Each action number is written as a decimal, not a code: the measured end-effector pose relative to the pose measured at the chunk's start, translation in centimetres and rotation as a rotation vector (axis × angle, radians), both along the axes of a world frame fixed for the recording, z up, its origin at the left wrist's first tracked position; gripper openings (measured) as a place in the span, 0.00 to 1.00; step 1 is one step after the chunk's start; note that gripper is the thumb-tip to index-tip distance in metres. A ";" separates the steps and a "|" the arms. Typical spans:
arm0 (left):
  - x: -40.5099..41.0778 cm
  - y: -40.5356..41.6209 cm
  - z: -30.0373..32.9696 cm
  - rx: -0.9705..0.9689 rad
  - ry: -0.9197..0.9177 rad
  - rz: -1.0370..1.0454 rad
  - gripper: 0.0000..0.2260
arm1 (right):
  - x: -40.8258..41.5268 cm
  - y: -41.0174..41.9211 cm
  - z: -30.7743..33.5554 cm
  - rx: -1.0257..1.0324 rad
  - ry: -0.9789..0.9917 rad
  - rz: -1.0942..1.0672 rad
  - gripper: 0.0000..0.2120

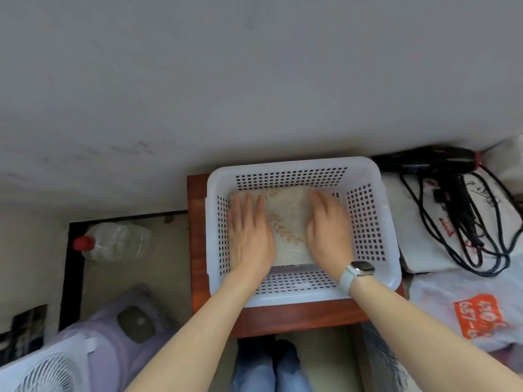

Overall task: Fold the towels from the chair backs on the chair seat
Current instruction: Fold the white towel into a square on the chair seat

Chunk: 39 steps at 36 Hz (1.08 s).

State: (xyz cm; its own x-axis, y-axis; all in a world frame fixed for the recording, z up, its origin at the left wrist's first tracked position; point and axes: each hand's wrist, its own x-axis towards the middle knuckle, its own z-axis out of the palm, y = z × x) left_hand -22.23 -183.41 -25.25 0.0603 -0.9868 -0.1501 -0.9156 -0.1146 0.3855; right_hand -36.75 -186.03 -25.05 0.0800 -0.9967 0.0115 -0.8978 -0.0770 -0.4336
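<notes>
A folded beige towel (pixel 287 224) lies flat in the bottom of a white perforated plastic basket (pixel 368 222). The basket stands on a reddish-brown wooden seat (pixel 297 318) against a grey wall. My left hand (pixel 249 236) rests palm down on the towel's left part, fingers spread. My right hand (pixel 329 230) lies flat on the towel's right part; a white smartwatch (pixel 357 271) is on that wrist. Both hands press on the towel without gripping it. No chair back or hanging towel is in view.
A black hair dryer (pixel 433 162) with tangled cord lies on white bags to the right. A bag with an orange label (pixel 478 315) sits lower right. On the floor to the left are a clear bottle with a red cap (pixel 113 241), a purple appliance (pixel 119 329) and a white fan (pixel 48 374).
</notes>
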 end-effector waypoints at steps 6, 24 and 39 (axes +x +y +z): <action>0.2 -1.1 -3.2 0.133 -0.125 -0.054 0.27 | 0.0 -0.3 -3.6 0.087 0.350 0.402 0.25; 0.2 -1.2 0.9 0.193 -0.045 -0.050 0.25 | -0.2 -0.5 1.2 0.310 0.042 0.325 0.24; 8.6 19.6 12.8 0.041 0.196 0.510 0.18 | 8.8 12.4 13.2 0.421 -0.116 0.629 0.15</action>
State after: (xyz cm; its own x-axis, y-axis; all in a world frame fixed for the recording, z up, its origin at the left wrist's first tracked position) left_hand -13.59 -163.86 -12.44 0.4963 -0.8332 -0.2440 -0.6517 -0.5432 0.5294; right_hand -27.97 -173.62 -11.89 0.6550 -0.6862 -0.3164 -0.6867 -0.3658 -0.6283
